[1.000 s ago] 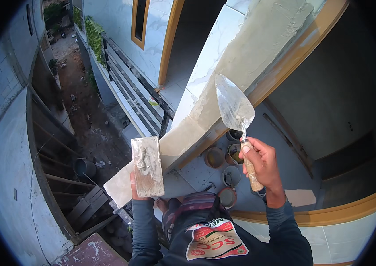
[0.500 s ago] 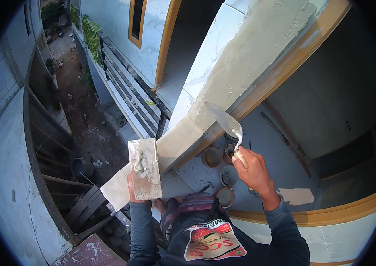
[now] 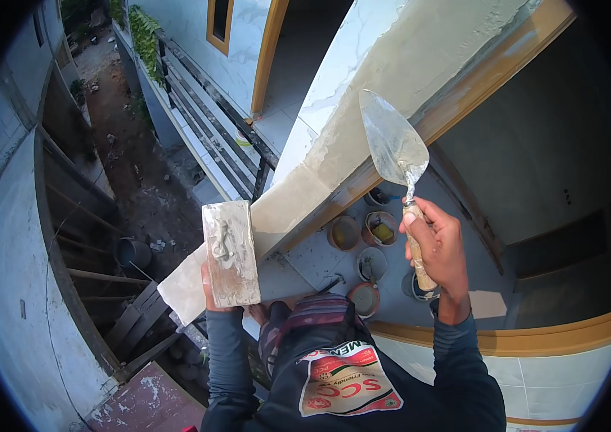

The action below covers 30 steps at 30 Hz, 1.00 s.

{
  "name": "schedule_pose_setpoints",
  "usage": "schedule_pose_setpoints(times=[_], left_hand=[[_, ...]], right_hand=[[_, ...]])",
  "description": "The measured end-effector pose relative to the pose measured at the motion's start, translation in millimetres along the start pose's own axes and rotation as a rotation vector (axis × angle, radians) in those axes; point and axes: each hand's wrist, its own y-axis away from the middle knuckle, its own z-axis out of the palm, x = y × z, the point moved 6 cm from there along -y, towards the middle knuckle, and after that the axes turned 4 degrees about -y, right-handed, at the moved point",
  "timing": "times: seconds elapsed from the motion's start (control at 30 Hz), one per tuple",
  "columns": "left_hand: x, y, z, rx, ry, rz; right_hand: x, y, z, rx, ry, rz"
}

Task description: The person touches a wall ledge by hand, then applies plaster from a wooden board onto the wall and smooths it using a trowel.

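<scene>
In my right hand [image 3: 441, 248] is a pointing trowel [image 3: 390, 137], its wooden handle wrapped by my fingers. The leaf-shaped blade is smeared with grey plaster and points up, in front of the pale plastered strip [image 3: 431, 61]; whether it touches the strip I cannot tell. My left hand [image 3: 207, 288] is mostly hidden under a flat rectangular plaster board [image 3: 237, 277], which it holds from below. A small lump of wet plaster [image 3: 222, 241] rests on the board. Rough, fresh-looking plaster covers the upper part of the strip.
A wooden frame [image 3: 489, 83] runs along the strip's right side. Several buckets, one a brownish bucket [image 3: 344, 232], stand on the tiled floor below. To the left, a black railing [image 3: 208, 119] borders a drop to a dirt alley [image 3: 129, 155]. A grey wall [image 3: 10, 273] curves at far left.
My right hand has moved right and slightly down, and the trowel has turned so its blade faces up broadside. The board in my left hand has shifted slightly up and left.
</scene>
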Motion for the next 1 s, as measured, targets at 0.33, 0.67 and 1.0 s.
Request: schedule_pose_setpoints(times=[0.33,0.67,1.0], left_hand=[[2,0,-5,-0.006,-0.007,-0.017],[2,0,-2,-0.007,-0.015,-0.028],[1,2,6,0.014,-0.009,-0.021]], right_hand=[[103,6,69,-0.131,0.447,-0.14],[66,-10,62,0.148,0.334,-0.227],[100,7,86,-0.066,0.411,-0.185]])
